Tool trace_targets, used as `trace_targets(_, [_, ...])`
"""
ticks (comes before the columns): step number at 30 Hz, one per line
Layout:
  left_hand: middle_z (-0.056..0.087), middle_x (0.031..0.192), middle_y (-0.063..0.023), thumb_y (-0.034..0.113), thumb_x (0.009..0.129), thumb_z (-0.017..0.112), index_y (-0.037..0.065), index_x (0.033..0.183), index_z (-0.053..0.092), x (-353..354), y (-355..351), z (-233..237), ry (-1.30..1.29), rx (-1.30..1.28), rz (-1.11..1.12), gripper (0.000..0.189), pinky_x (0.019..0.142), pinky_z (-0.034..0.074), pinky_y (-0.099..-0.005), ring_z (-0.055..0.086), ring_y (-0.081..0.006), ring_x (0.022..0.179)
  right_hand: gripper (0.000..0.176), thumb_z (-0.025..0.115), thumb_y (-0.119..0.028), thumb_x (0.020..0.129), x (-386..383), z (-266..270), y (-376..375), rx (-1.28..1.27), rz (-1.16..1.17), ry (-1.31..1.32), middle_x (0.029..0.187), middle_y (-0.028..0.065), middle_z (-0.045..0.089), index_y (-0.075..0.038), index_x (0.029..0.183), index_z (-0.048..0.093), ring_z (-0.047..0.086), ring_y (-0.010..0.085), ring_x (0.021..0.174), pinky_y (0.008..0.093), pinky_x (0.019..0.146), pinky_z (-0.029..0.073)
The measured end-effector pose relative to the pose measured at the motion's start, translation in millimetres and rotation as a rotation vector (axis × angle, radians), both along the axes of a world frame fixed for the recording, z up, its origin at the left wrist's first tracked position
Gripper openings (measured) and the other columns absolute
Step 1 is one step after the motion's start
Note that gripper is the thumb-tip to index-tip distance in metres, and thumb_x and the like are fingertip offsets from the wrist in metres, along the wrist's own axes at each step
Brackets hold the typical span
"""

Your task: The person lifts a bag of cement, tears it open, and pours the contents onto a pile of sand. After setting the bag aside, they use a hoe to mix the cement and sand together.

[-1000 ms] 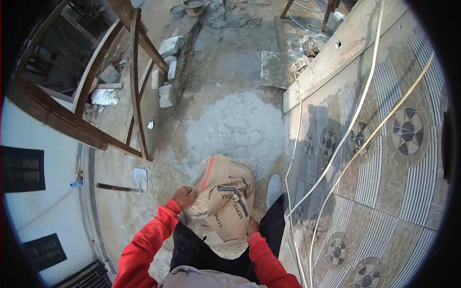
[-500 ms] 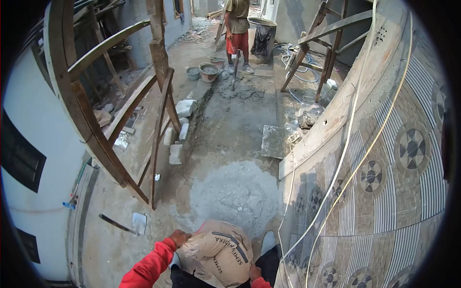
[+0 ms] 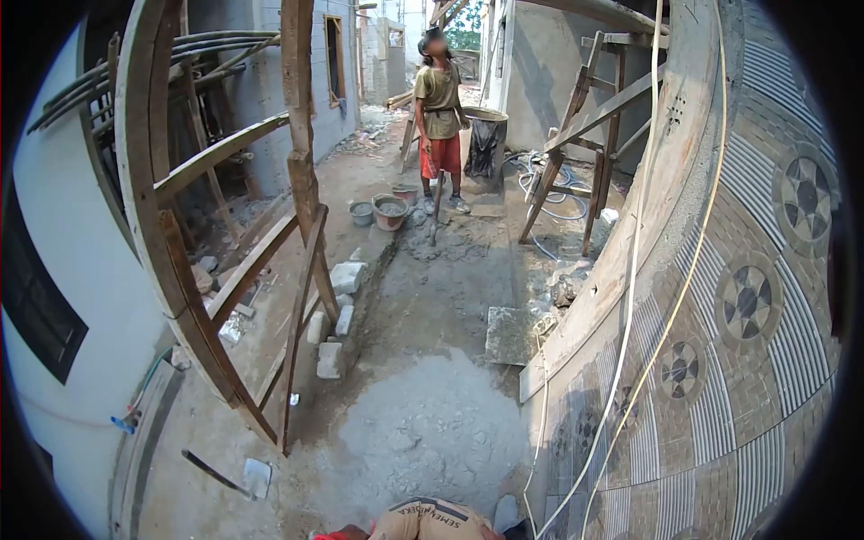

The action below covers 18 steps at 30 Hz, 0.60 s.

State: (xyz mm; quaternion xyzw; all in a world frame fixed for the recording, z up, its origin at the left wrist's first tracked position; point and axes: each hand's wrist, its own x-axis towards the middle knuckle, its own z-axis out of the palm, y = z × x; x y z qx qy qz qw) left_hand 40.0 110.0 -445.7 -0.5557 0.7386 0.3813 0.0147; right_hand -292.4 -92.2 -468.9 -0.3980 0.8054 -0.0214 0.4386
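A brown paper cement sack (image 3: 432, 522) with black printing shows at the bottom edge, in front of my body. Beside its left side is my left hand (image 3: 354, 532), only partly in the frame, below a bit of red sleeve; its fingers are too cut off to read. My right hand is out of the frame. Just beyond the sack, a wide patch of light grey powder and lumps (image 3: 432, 423) covers the ground. A shovel (image 3: 256, 479) with a dark handle lies on the ground to the left.
A person (image 3: 439, 117) in red shorts stands ahead by a long-handled tool, near buckets (image 3: 390, 212) and a drum (image 3: 486, 135). Wooden scaffolding (image 3: 306, 180) rises at left. White blocks (image 3: 329, 360) line the path. Hoses hang over the tiled surface (image 3: 684, 432) at right.
The view has tilted up, showing more of the person ahead. The sack and my left hand now sit at the bottom edge, and my right hand has left the frame.
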Motion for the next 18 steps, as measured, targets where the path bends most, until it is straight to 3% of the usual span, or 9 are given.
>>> trace_targets(4, [0.058,0.061,-0.0094,0.024,0.071,0.062,0.006,0.079,0.061,-39,-12,-19,0.058,0.162,0.263,0.019,0.048,0.044,-0.0346,0.056,-0.0228,0.051,0.061,0.06,-0.042,0.071,5,-8,-4,-0.055,-0.008,-0.007,0.105,0.0265,0.055,0.005,0.108,0.051,0.052,0.0379,0.103,0.0396,0.088,0.041])
trace_targets(9, [0.061,0.067,-0.0085,0.02,0.071,0.058,0.008,0.086,0.061,-60,-7,-55,-0.057,-0.033,0.145,0.02,0.053,0.047,-0.0333,0.06,-0.0219,0.058,0.062,0.06,-0.041,0.07,-7,-17,12,-0.133,-0.004,-0.026,0.107,0.0265,0.054,0.004,0.112,0.049,0.051,0.0381,0.105,0.0399,0.089,0.04])
trace_targets(11, [0.06,0.066,-0.008,0.024,0.074,0.055,0.008,0.086,0.061,-50,-26,-25,0.0,0.26,0.329,0.021,0.052,0.047,-0.0327,0.06,-0.0215,0.057,0.063,0.061,-0.04,0.07,-17,-14,12,-0.198,0.006,-0.044,0.109,0.0265,0.054,0.003,0.113,0.048,0.05,0.0383,0.106,0.04,0.09,0.04])
trace_targets(12, [0.06,0.066,-0.0078,0.026,0.076,0.054,0.009,0.086,0.061,-41,-42,13,0.004,0.395,0.443,0.022,0.052,0.047,-0.0324,0.059,-0.0213,0.056,0.063,0.061,-0.04,0.07,-20,-11,15,-0.216,0.007,-0.059,0.109,0.0265,0.053,0.003,0.114,0.047,0.05,0.0383,0.106,0.0401,0.09,0.04])
trace_targets(14, [0.06,0.065,-0.0074,0.03,0.079,0.051,0.009,0.086,0.062,-29,-66,81,-0.04,0.571,0.624,0.025,0.051,0.046,-0.0319,0.059,-0.0209,0.056,0.064,0.061,-0.037,0.069,-14,47,7,-0.187,0.022,-0.094,0.111,0.0256,0.053,-0.001,0.119,0.043,0.051,0.0379,0.106,0.0405,0.09,0.04])
trace_targets(15, [0.06,0.065,-0.0065,0.032,0.08,0.05,0.01,0.088,0.061,-16,-70,85,-0.149,0.484,0.474,0.026,0.051,0.046,-0.0314,0.059,-0.0206,0.056,0.066,0.061,-0.034,0.068,-4,78,0,-0.153,0.036,-0.136,0.113,0.0246,0.052,-0.005,0.123,0.038,0.051,0.0375,0.105,0.0409,0.09,0.039])
trace_targets(17, [0.063,0.071,-0.0063,0.038,0.076,0.056,0.013,0.088,0.064,-1,-60,63,-0.056,0.441,0.866,0.029,0.055,0.047,-0.0316,0.06,-0.019,0.059,0.061,0.06,-0.032,0.068,8,105,1,-0.211,0.073,-0.157,0.112,0.0235,0.053,-0.008,0.121,0.041,0.051,0.0372,0.105,0.0408,0.09,0.039])
trace_targets(18, [0.065,0.075,-0.007,0.043,0.071,0.063,0.016,0.087,0.066,-9,-48,48,0.158,0.485,1.404,0.032,0.06,0.049,-0.0322,0.062,-0.0177,0.062,0.056,0.059,-0.031,0.069,-1,113,15,-0.252,0.112,-0.173,0.112,0.0223,0.053,-0.01,0.119,0.044,0.051,0.037,0.105,0.0407,0.09,0.039])
